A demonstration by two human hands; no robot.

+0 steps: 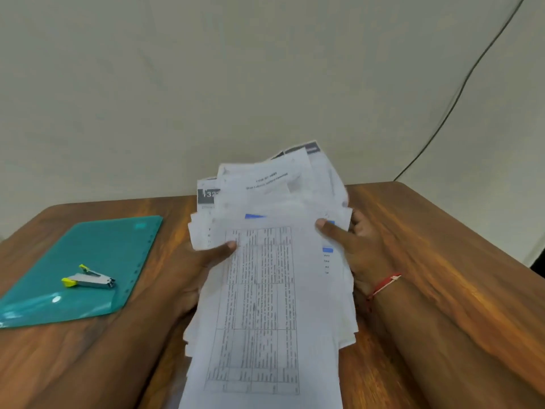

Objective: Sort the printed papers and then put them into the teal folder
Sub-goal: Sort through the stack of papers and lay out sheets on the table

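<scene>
Nearest the viewer, at 6 o'clock, the lower edge of the printed papers (259, 290) hangs over the front of the bench (442, 261). The loose, uneven stack is held up off the wood and tilted toward the face, presumably so that each sheet can be read and sorted. The top sheet carries a ruled table of small print in columns, too blurred to read.

The left hand (203, 261) grips the stack from 9 o'clock, thumb pressed on the top sheet and fingers hidden behind. The right hand (359, 249) grips from 3 o'clock, thumb on the front and fingers curled round the back, with a red thread (383, 286) at its wrist. Held this way, the sheets fan out at the top, baring their headers.

Farther off at 9 o'clock, the teal folder (97, 246) lies flat and closed on the bench, well apart from the papers. A small stapler (88, 279) rests on its cover, so the folder is not yet free to take sheets.

At 12 o'clock a dark header on a rear sheet reads what seems to be "132"; the heading beside it is illegible. Beyond, a dark cable (460, 93) runs down the wall at 2 o'clock.
</scene>
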